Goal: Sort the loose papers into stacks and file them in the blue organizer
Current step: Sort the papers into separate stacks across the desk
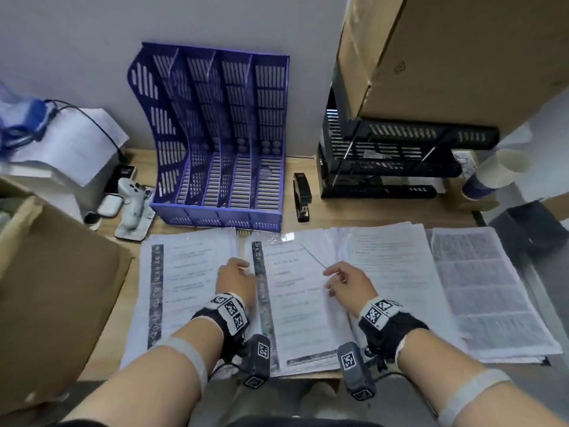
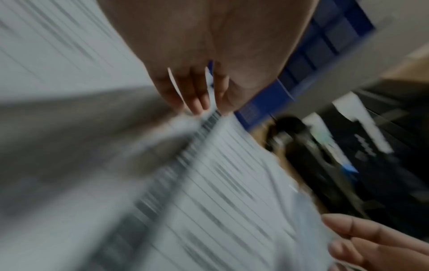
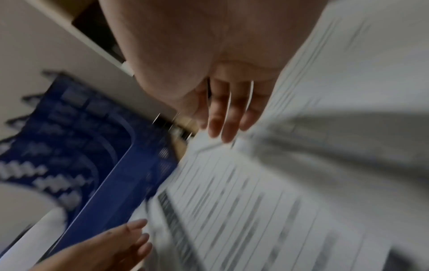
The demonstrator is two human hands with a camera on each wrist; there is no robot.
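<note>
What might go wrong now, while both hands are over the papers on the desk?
1. The papers overlap in fanned piles; lifting one pile may drag neighbouring sheets along and mix them.
2. The piles hang at the desk's near edge; a push from the left hand or right hand may slide sheets off.
3. The stapler lies close beside the organizer and may get knocked.

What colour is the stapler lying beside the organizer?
Black; the stapler shows best in the head view, right of the blue organizer.
</note>
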